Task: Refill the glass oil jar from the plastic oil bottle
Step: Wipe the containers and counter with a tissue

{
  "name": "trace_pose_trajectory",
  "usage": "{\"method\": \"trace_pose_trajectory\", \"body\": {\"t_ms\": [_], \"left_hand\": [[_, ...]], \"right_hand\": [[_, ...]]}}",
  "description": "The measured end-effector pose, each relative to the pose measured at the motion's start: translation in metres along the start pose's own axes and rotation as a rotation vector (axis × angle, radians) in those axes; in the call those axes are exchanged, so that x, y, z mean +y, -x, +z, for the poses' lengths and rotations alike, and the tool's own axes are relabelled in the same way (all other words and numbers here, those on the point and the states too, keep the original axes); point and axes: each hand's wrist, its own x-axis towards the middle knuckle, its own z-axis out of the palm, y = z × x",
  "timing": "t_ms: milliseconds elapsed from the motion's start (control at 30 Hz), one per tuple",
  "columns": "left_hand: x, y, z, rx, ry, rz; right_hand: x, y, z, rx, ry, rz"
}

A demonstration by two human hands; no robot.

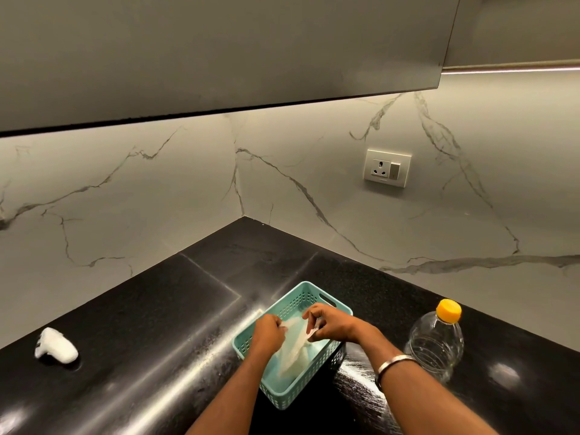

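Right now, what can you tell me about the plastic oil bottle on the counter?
The plastic oil bottle stands upright on the black counter, right of the teal basket and apart from it. Its body is clear, ribbed plastic and looks empty or nearly so. An orange-yellow cap is on top. Neither hand touches it.

Corner of a kitchen, as we see it

We face a black stone counter (163, 309) meeting white veined marble walls (314, 158); a grey cabinet (204, 48) hangs at twelve o'clock, a socket plate (387, 167) at two o'clock, a light strip (514, 69) beyond.
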Motion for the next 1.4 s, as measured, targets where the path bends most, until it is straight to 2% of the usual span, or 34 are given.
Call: {"method": "trace_pose_trajectory", "body": {"t_ms": [200, 367, 433, 500, 567, 633, 700, 767, 867, 967, 1033, 1067, 1233, 1400], "left_hand": [[0.011, 0.001, -0.014, 0.371, 0.164, -0.002], [0.020, 0.000, -0.034, 0.594, 0.321, 0.048], [0.022, 0.000, -0.041, 0.636, 0.379, 0.072], [0.026, 0.000, -0.047, 0.670, 0.429, 0.083], [0.028, 0.002, -0.049, 0.689, 0.460, 0.098], [0.031, 0.006, -0.050, 0.696, 0.479, 0.131], [0.034, 0.010, -0.050, 0.707, 0.493, 0.163], [0.036, 0.014, -0.051, 0.713, 0.510, 0.182], [0.042, 0.019, -0.054, 0.686, 0.524, 0.204], [0.050, 0.026, -0.053, 0.463, 0.508, 0.215], [0.055, 0.033, -0.046, 0.267, 0.521, 0.223], [0.059, 0.038, -0.042, 0.217, 0.512, 0.223], [0.079, 0.071, -0.014, 0.158, 0.572, 0.229], [0.088, 0.095, 0.011, 0.084, 0.616, 0.212]], "right_hand": [[-0.003, 0.001, -0.007, 0.059, 0.063, 0.101], [-0.012, -0.003, 0.000, 0.183, 0.139, 0.201], [-0.013, -0.005, 0.006, 0.120, 0.190, 0.233], [-0.016, -0.006, 0.012, -0.052, 0.234, 0.241], [-0.019, -0.008, 0.016, -0.225, 0.400, 0.234], [-0.025, -0.010, 0.019, -0.331, 0.526, 0.269], [-0.034, -0.010, 0.020, -0.345, 0.627, 0.307], [-0.044, -0.005, 0.018, -0.236, 0.725, 0.280], [-0.047, 0.000, 0.014, -0.021, 0.609, 0.216], [-0.042, 0.008, 0.011, 0.138, 0.094, 0.145], [-0.046, 0.015, 0.010, 0.147, -0.310, 0.057], [-0.049, 0.022, 0.010, 0.148, -0.427, 0.002], [-0.048, 0.062, 0.010, 0.330, -0.502, -0.111], [-0.038, 0.110, 0.008, 0.533, -0.381, -0.116]]}}
